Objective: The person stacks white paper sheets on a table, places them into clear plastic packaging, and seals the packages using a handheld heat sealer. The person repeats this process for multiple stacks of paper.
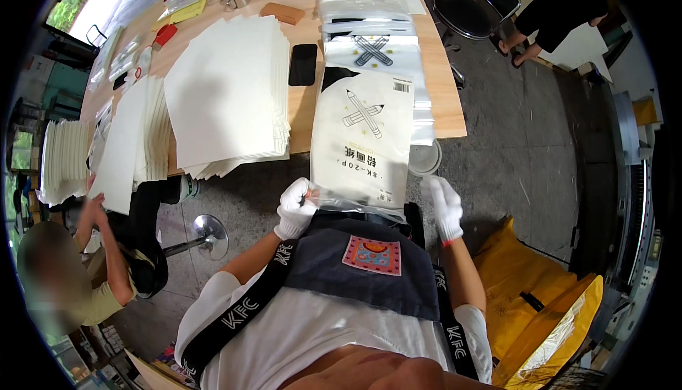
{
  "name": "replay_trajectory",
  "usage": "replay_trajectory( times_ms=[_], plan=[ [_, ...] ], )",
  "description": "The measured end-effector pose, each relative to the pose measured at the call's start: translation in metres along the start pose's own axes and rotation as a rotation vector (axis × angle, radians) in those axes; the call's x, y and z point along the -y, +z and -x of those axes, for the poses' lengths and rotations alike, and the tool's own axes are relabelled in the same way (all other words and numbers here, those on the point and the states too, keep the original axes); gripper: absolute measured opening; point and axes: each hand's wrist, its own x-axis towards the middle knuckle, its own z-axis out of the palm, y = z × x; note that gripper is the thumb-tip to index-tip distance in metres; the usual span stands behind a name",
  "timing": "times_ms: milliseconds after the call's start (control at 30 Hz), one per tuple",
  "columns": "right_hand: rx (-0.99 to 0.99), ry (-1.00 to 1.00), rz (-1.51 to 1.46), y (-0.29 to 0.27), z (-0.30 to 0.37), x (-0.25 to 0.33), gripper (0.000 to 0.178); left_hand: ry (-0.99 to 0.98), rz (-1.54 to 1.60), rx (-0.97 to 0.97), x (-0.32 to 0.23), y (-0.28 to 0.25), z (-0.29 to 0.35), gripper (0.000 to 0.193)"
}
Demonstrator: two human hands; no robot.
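Observation:
A clear plastic bag of white drawing paper, printed with crossed pencils, lies flat with its near end over the table edge by my apron. My left hand, in a white knit glove, pinches the near left corner of the bag's clear flap. To the right of the bag and apart from it is my right hand, gloved too. Its fingers are curled in; whatever they hold, if anything, is hidden. Beyond the bag, more packaged paper bags lie overlapped in a row on the wooden table.
Left of the bags are a stack of white sheets and a black phone. A seated person handles another paper stack at the left. A black chair and a standing person are far right; a yellow sack lies near right.

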Motion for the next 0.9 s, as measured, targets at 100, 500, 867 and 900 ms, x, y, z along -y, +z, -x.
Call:
replay_trajectory(
  times_ms=[100,500,867,900],
  plan=[
    [0.047,0.322,-0.292,0.035,-0.018,-0.055,0.049,-0.006,0.057,-0.001,-0.018,0.000,-0.023,0.017],
    [-0.075,-0.029,-0.817,0.062,-0.033,0.048,0.047,0.142,-0.017,0.001,-0.019,-0.053,-0.037,0.023],
    [0.050,-0.527,-0.748,0.012,-0.353,0.262,0.038,0.134,-0.069,0.190,-0.008,0.022,-0.101,0.021],
    [0.070,-0.555,-0.768,0.013,-0.387,0.279,0.036,0.126,-0.068,0.173,-0.009,0.026,-0.111,0.021]
  ],
)
